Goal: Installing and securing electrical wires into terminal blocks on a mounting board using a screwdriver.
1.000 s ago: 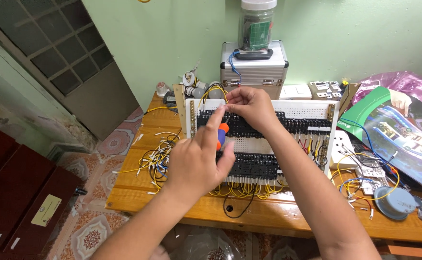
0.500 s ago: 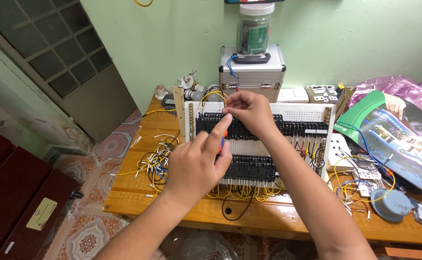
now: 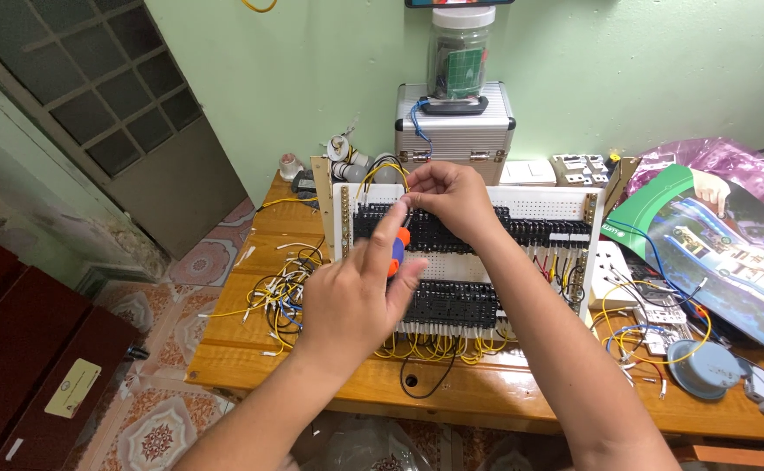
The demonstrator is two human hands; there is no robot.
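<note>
Wiring board [image 3: 565, 209], white and perforated, stands propped near upright on the wooden table [image 3: 251, 349], in front of an aluminium case [image 3: 454, 131] that carries a clear jar [image 3: 460, 52]. Two black rows of terminal blocks cross the board: an upper row [image 3: 521, 234] and a lower row [image 3: 452, 305].

Left hand [image 3: 351, 296]: fingers curled round a screwdriver with an orange and blue handle [image 3: 395, 251], forefinger stretched along it, the tip aimed at the left part of the upper row. Right hand [image 3: 452, 196]: thumb and fingertips pinched together just above that same spot; something thin, probably a wire end, appears to be held there, though it is too small to make out for certain.

State of the work, as judged from how things lie: yellow wires [image 3: 439, 349] already loop out beneath the lower row, and red, black and yellow leads hang from the right part of the upper row, so a good share of the terminals look connected. A tangle of loose wires [image 3: 282, 292], yellow, white and blue, lies on the table to the left of the board, which suggests that more leads remain to be fitted.

Also present: a round grey disc [image 3: 700, 371] and a glossy green booklet [image 3: 722, 244] at the right of the table.
</note>
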